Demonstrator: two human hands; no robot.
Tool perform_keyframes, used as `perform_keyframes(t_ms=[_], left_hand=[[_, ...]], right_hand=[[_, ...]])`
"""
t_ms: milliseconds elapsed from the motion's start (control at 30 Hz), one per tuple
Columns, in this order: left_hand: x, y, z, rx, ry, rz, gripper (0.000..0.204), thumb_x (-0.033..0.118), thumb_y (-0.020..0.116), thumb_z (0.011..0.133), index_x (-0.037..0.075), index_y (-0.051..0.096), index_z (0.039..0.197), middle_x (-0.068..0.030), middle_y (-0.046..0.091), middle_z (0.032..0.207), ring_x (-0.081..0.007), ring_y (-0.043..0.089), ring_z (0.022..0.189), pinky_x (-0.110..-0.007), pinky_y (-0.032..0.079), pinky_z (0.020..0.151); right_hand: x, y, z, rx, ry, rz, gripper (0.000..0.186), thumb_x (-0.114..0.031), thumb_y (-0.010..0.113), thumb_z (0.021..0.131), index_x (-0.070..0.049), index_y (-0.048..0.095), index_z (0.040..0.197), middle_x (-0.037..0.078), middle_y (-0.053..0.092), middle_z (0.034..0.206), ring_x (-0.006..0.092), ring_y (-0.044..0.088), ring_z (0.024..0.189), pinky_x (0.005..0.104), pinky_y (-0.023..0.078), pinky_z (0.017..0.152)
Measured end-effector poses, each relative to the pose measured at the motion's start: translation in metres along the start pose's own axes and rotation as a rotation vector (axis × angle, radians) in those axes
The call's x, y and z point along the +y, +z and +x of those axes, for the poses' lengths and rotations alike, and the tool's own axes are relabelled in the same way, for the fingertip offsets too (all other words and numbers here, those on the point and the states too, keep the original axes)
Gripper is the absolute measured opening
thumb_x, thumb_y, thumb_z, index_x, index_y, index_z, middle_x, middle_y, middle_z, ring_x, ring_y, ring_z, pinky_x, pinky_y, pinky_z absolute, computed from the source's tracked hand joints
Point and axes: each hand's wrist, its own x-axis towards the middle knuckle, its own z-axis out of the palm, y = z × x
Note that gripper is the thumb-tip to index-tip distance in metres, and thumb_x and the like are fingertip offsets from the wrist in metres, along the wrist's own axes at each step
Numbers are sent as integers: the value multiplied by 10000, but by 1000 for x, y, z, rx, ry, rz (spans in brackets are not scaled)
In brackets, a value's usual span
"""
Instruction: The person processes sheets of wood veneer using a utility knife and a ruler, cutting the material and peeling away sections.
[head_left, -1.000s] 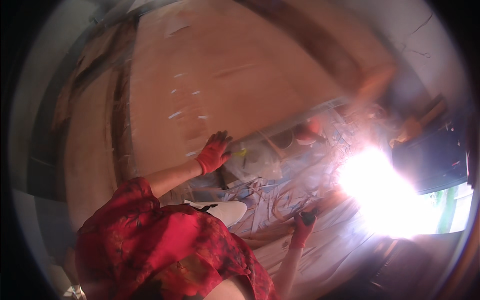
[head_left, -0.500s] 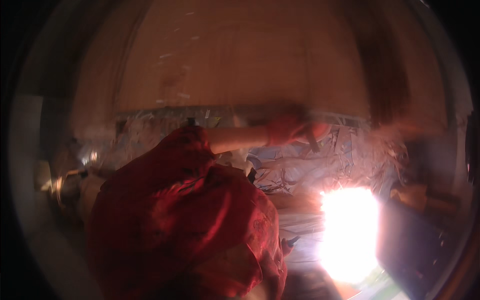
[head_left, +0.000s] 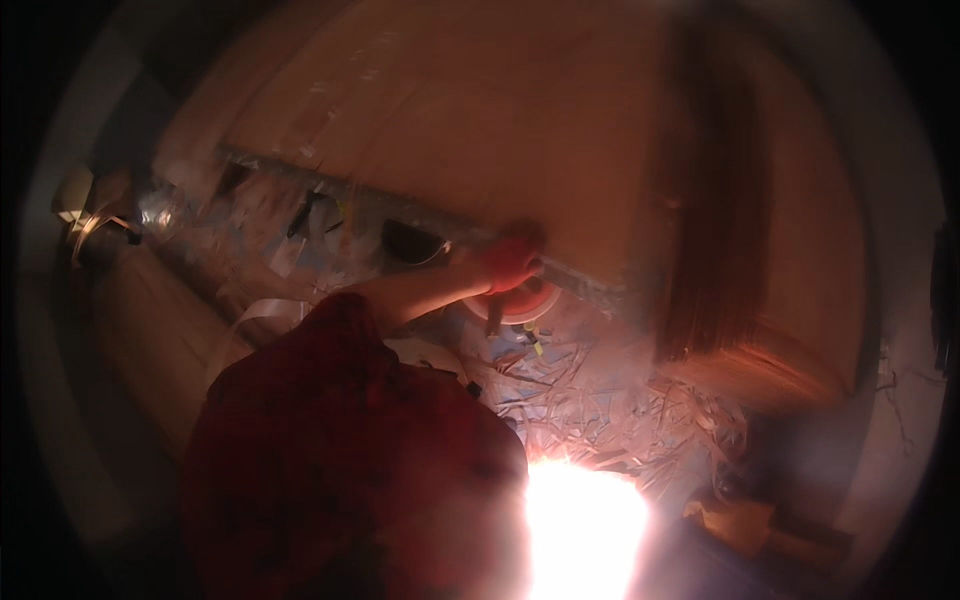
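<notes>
My left arm reaches out of a loose red sleeve [head_left: 350,320] toward the lower edge of a large brown panel. At its end my left hand [head_left: 508,264], red as if gloved, is closed on a round red disc with a pale rim [head_left: 525,305]. Blur and dim light hide the exact kind of this disc and part of the fingers. A small yellow-and-dark piece [head_left: 535,338] shows just below it. My right hand does not show; the red cloth of my shirt and a glaring white light [head_left: 585,530] fill the lower part of the view.
The broad brown panel [head_left: 450,110] spans the upper view, with a dark upright band [head_left: 710,200] at right. Thin curled strips [head_left: 640,400] litter the surface below. Past my arm are a dark oval thing [head_left: 412,243] and a long brown roll-like shape [head_left: 160,320].
The view has swung, so the panel's edge now slants down to the right and the glare sits lower and further left. My left hand stays at the panel's edge; the disc shows more clearly.
</notes>
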Motion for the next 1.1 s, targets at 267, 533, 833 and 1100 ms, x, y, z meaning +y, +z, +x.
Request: perform_keyframes(t_ms=[267, 533, 833, 1100], left_hand=[[28, 17, 18, 189, -92, 171, 389, 302, 629, 889, 68, 624, 1199, -174, 565, 1334, -388, 478, 1299, -507, 357, 1113], [70, 13, 121, 311, -271, 367, 293, 286, 593, 885, 72, 678, 1067, -161, 656, 1181, -351, 596, 1121, -506, 449, 987], [213, -93, 337, 793, 210, -1054, 829, 85, 749, 876, 24, 293, 1565, -156, 354, 1601, -296, 357, 1481, -462, 372, 1160], [281, -213, 438, 1135, 904, -806, 904, 226, 743, 898, 78, 204, 1608, -162, 232, 1660, -375, 294, 1508, -587, 385, 1127]], right_hand=[[-125, -77, 132, -77, 2, 11, 284, -244, 623, 877, -129, 499, 1106, 70, 544, 833, 172, 514, 550, 278, 381, 436], [-287, -53, 257, -284, -132, 34, 345, -360, 635, 876, -156, 495, 1116, 93, 558, 920, 196, 534, 580, 285, 373, 463], [-563, 15, 361, -444, -355, -185, 393, -299, 691, 905, -88, 570, 1213, 78, 659, 884, 136, 559, 522, 254, 399, 386], [-783, 170, 398, -379, -539, -427, 330, -246, 660, 952, -118, 572, 1244, 85, 702, 996, 128, 599, 594, 226, 389, 421]])
